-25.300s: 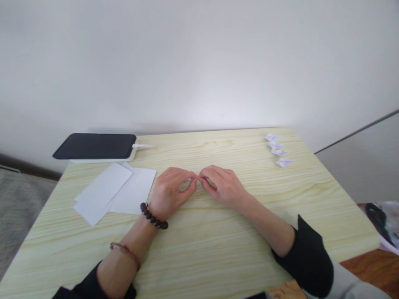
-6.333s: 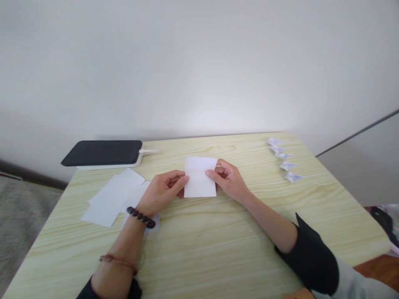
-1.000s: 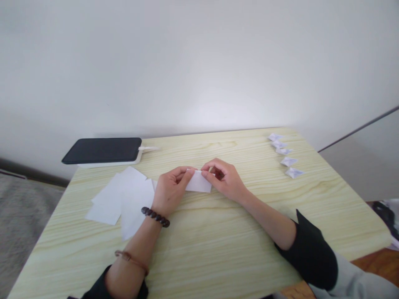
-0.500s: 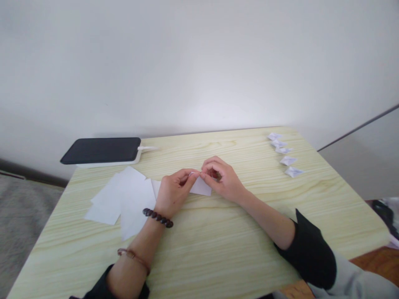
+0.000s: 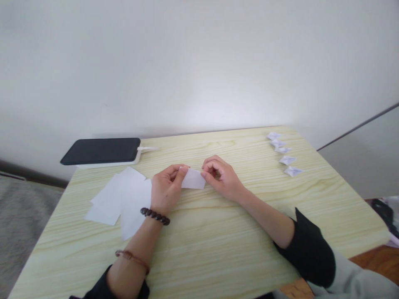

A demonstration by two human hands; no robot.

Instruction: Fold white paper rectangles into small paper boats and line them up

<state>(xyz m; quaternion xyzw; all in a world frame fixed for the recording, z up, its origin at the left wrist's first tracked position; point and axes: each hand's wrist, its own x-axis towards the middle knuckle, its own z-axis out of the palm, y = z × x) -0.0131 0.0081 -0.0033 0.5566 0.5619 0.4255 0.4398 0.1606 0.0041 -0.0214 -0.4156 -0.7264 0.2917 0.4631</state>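
Between my hands, a small white piece of paper (image 5: 193, 179) is held just over the table, its upper edge straight. My left hand (image 5: 168, 186) pinches its left end, thumb in front and fingers behind. At its upper right corner, my right hand (image 5: 222, 177) grips it between thumb and curled index finger. Part of the paper is hidden behind my left fingers. Loose white sheets (image 5: 132, 201) lie overlapping on the table, left of my left hand and partly under it.
A dark-screened phone (image 5: 102, 150) rests on a white base at the back left, with a white cable (image 5: 148, 148) plugged in. Several small folded paper boats (image 5: 287, 160) stand in a row at the right. Behind the wooden-patterned table (image 5: 218, 249) rises a white wall (image 5: 199, 66).
My left hand has slid left along the paper, away from my right hand. More of the paper shows between them. My right hand has hardly moved.
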